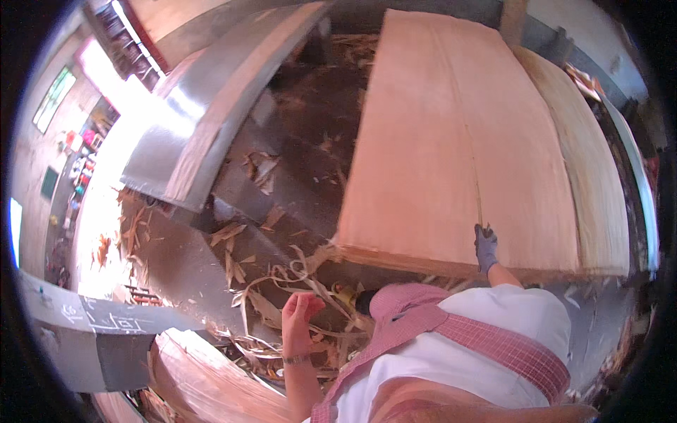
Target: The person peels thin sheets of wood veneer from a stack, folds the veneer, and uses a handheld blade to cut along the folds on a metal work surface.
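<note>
My right hand [485, 248], in a grey glove, is closed round the near end of a long thin stick [471, 151]. That stick runs away from me along a broad stack of pale pinkish wood veneer sheets [409, 141], and the hand is over the stack's near edge. My left hand [302, 310] is bare, with a band on the wrist. It hangs in the air left of my body, fingers loosely bent and apart, nothing visible in them. Below it lie curled veneer strips [268, 310] on the floor.
A second, yellowish veneer stack [578, 155] adjoins on the right. At left stands a long shiny metal-topped table [159, 144] with a veneer strip along it. Veneer scraps [261, 173] litter the dark floor between. A grey metal box [120, 345] and more veneer [204, 374] are at lower left.
</note>
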The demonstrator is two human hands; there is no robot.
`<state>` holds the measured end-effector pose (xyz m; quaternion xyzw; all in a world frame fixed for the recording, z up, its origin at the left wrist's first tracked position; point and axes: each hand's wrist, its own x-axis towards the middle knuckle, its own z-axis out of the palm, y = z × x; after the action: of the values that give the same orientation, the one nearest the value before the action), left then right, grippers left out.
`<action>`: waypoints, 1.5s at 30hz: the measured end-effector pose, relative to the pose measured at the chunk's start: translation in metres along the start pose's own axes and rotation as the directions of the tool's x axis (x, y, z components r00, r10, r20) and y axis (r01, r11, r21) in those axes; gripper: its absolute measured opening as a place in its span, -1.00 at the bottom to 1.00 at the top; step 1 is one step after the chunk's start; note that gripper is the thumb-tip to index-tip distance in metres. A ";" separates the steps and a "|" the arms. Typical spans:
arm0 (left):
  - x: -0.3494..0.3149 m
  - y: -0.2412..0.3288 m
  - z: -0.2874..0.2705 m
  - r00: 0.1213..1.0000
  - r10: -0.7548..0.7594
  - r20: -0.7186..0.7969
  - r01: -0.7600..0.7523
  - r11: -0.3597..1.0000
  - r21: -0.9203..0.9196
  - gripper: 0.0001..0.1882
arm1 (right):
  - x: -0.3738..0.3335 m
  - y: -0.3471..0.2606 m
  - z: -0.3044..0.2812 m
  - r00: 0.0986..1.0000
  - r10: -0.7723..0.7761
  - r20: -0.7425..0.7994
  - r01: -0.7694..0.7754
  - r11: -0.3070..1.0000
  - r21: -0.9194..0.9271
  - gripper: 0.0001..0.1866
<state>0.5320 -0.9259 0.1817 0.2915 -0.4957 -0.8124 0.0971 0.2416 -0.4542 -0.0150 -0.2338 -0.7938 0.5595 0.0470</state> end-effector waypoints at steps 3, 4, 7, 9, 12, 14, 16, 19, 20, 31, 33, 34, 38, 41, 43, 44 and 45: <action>0.048 0.045 -0.054 0.995 0.095 0.012 -0.096 0.991 0.088 -0.74 | -0.039 -0.002 0.102 0.996 -0.083 -0.015 0.084 0.994 0.077 -0.68; 0.063 0.055 -0.086 0.994 0.108 0.031 -0.111 0.989 0.101 -0.74 | -0.058 -0.015 0.158 0.992 -0.127 -0.010 0.127 0.984 0.123 -0.69; 0.066 0.097 -0.164 0.996 0.013 -0.085 -0.005 0.996 0.093 -0.73 | -0.171 -0.125 0.310 0.952 0.029 0.304 -0.119 0.952 0.282 -0.79; 0.071 0.107 -0.228 0.993 -0.041 -0.114 0.056 0.990 0.132 -0.72 | -0.210 -0.164 0.399 0.874 0.126 0.469 -0.306 0.892 0.332 -0.75; 0.069 0.125 -0.330 0.972 -0.053 -0.227 0.106 0.968 0.226 -0.60 | -0.273 -0.232 0.522 0.780 0.025 0.625 -0.376 0.818 0.436 -0.68; 0.069 0.129 -0.413 0.940 -0.076 -0.331 0.098 0.994 0.048 -0.65 | -0.328 -0.273 0.594 0.730 0.043 0.682 -0.436 0.798 0.416 -0.70; 0.085 0.135 -0.490 0.909 -0.099 -0.405 0.112 0.994 0.008 -0.64 | -0.377 -0.306 0.666 0.699 0.034 0.714 -0.449 0.798 0.401 -0.71; 0.115 0.175 -0.608 0.929 -0.048 -0.368 0.046 0.999 -0.016 -0.64 | -0.465 -0.329 0.764 0.667 0.047 0.743 -0.469 0.802 0.370 -0.73; 0.136 0.192 -0.630 0.915 -0.089 -0.394 0.095 0.995 -0.004 -0.65 | -0.486 -0.323 0.790 0.675 0.070 0.734 -0.467 0.811 0.352 -0.73; 0.405 0.507 -0.866 0.997 0.040 -0.072 -0.017 0.957 0.289 -0.73 | -0.624 -0.370 1.081 0.852 0.102 0.514 -0.313 0.886 0.343 -0.82; 0.451 0.544 -0.913 0.993 0.118 -0.031 -0.101 0.942 0.320 -0.76 | -0.630 -0.373 1.147 0.907 0.005 0.421 -0.178 0.910 0.373 -0.80; 0.478 0.555 -0.938 0.990 0.126 -0.059 -0.103 0.949 0.297 -0.80 | -0.630 -0.376 1.183 0.930 -0.085 0.357 -0.090 0.890 0.447 -0.78; 0.536 0.519 -1.120 0.969 0.063 -0.238 0.014 0.950 0.311 -0.77 | -0.706 -0.425 1.327 0.917 -0.023 0.397 -0.114 0.942 0.316 -0.75; 0.506 0.457 -1.268 0.928 0.078 -0.365 0.248 0.601 0.760 -0.72 | -0.782 -0.526 1.436 0.858 0.001 0.514 -0.196 0.925 0.326 -0.75; 0.493 0.440 -1.330 0.881 -0.096 -0.463 0.459 0.405 0.791 -0.72 | -0.819 -0.576 1.502 0.810 0.063 0.583 -0.283 0.912 0.295 -0.73; 0.494 0.449 -1.356 0.830 -0.207 -0.518 0.556 0.382 0.738 -0.72 | -0.828 -0.592 1.539 0.793 0.040 0.608 -0.287 0.905 0.315 -0.72; 0.498 0.459 -1.383 0.769 -0.307 -0.560 0.639 0.350 0.685 -0.71 | -0.838 -0.606 1.576 0.775 0.012 0.632 -0.289 0.896 0.337 -0.71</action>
<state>0.8557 -2.4085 -0.0789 0.5653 -0.6930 -0.3899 -0.2194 0.2610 -2.3344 0.1106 -0.0877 -0.6055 0.7623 -0.2110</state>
